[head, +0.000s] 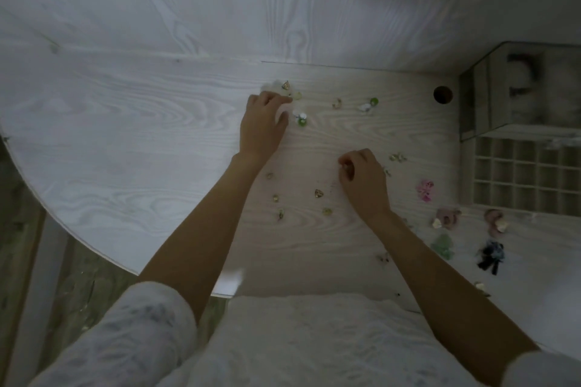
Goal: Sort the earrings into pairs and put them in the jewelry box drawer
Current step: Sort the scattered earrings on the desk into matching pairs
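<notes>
Several small earrings lie scattered on the pale wooden table (157,122). My left hand (262,124) reaches to the far cluster, its fingertips touching a pale earring (295,96) beside a gold one (285,85); a green-and-white earring (301,119) lies by its thumb. My right hand (361,177) has curled fingers near the table; whether it pinches an earring I cannot tell. A gold heart earring (318,193) lies between my arms. The jewelry box (515,94) stands at the right, its gridded drawer (522,173) pulled open.
Pink (425,190), mauve (446,218), green (442,245) and dark blue (490,256) fabric earrings lie right of my right arm. A round cable hole (442,94) sits beside the box. The table's curved edge runs along the left, with floor below.
</notes>
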Action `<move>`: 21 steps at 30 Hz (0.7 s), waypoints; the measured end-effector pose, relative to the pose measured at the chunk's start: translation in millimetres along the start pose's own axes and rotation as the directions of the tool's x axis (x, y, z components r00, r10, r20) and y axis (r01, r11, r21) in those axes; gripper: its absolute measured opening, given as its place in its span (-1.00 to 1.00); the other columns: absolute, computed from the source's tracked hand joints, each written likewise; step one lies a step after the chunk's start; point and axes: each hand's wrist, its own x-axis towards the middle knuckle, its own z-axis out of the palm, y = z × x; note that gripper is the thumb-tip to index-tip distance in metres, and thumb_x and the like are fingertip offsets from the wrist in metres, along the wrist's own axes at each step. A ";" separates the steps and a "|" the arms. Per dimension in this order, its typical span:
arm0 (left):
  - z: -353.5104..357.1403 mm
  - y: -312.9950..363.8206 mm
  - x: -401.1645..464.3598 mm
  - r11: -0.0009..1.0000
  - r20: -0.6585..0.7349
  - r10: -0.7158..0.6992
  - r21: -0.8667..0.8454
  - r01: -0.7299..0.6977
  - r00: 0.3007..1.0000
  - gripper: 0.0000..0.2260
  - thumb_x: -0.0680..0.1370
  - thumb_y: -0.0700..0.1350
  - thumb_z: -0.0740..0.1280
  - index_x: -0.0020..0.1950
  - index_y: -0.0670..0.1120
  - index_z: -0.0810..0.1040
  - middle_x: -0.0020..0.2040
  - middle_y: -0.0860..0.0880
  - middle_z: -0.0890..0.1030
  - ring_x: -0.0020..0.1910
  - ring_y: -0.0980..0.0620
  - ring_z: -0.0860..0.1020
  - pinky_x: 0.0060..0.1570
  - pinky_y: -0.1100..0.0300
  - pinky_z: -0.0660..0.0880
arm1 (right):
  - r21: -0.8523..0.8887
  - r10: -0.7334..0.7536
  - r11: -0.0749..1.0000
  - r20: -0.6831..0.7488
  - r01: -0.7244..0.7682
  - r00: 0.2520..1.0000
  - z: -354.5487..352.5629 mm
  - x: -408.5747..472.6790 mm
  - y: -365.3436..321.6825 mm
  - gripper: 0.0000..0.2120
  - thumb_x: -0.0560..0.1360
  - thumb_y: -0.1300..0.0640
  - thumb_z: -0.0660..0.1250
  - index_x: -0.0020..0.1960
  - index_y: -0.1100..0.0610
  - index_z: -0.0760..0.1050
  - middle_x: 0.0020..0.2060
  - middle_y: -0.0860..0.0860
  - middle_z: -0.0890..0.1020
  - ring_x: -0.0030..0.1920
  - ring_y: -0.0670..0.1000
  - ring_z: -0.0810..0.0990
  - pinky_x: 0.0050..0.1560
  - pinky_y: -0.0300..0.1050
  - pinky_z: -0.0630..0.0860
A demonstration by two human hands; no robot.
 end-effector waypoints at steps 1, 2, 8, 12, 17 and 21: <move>3.4 2.2 8.2 0.999 0.001 0.035 0.039 -0.035 0.999 -0.76 0.46 -0.23 0.34 0.11 -0.12 0.59 0.06 -0.14 0.57 0.05 -0.16 0.47 -0.09 0.13 0.42 | 0.011 0.011 1.000 -0.006 -0.011 1.000 -0.3 1.1 -0.6 -0.88 0.45 0.35 0.29 -0.03 0.27 0.53 -0.06 0.17 0.52 -0.17 0.06 0.52 -0.13 -0.15 0.44; 7.7 4.3 15.6 0.996 -0.004 0.057 0.075 -0.056 0.998 -0.77 0.44 -0.24 0.35 0.08 -0.12 0.60 0.05 -0.14 0.58 0.04 -0.18 0.48 -0.10 0.09 0.45 | 0.018 0.024 1.000 -0.014 -0.024 1.000 -1.1 1.9 -0.8 -0.87 0.45 0.35 0.29 -0.01 0.27 0.52 -0.05 0.18 0.52 -0.16 0.07 0.53 -0.13 -0.15 0.44; 17.5 10.6 46.4 0.972 0.010 0.064 0.228 -0.064 0.998 -0.90 0.42 -0.19 0.34 -0.17 -0.09 0.66 -0.10 -0.12 0.61 -0.08 -0.21 0.50 -0.18 0.04 0.38 | -0.029 0.072 0.997 -0.026 -0.073 0.997 -2.5 2.4 3.6 -0.90 0.48 0.29 0.28 -0.01 0.25 0.50 -0.09 0.18 0.55 -0.16 0.13 0.54 -0.15 0.01 0.52; 18.0 15.2 47.0 0.928 0.102 0.222 0.282 -0.242 0.970 -0.94 0.40 -0.14 0.38 -0.20 -0.07 0.65 -0.27 -0.08 0.65 -0.20 -0.16 0.53 -0.23 0.10 0.38 | -0.059 0.092 0.994 -0.052 -0.095 0.994 -2.6 14.4 -0.9 -0.91 0.48 0.30 0.27 -0.04 0.27 0.51 -0.10 0.20 0.54 -0.17 0.14 0.53 -0.20 -0.09 0.42; 26.7 39.7 33.6 0.884 0.245 0.318 0.273 -0.380 0.916 -0.97 0.38 -0.13 0.44 -0.22 -0.05 0.68 -0.31 -0.07 0.67 -0.21 -0.13 0.56 -0.10 0.04 0.46 | -0.028 0.155 0.987 -0.097 -0.158 0.983 -1.6 33.2 -6.3 -0.86 0.46 0.32 0.27 0.00 0.26 0.51 -0.06 0.21 0.54 -0.12 0.15 0.54 -0.12 -0.03 0.46; 37.5 59.9 20.8 0.875 0.315 0.331 0.251 -0.415 0.890 -0.97 0.37 -0.14 0.44 -0.24 -0.08 0.66 -0.35 -0.10 0.66 -0.29 -0.13 0.57 -0.19 0.09 0.43 | 0.026 0.233 0.972 -0.097 -0.232 0.968 -2.2 42.2 -6.6 -0.84 0.45 0.30 0.29 0.03 0.24 0.51 -0.03 0.19 0.56 -0.06 0.13 0.54 -0.02 -0.03 0.47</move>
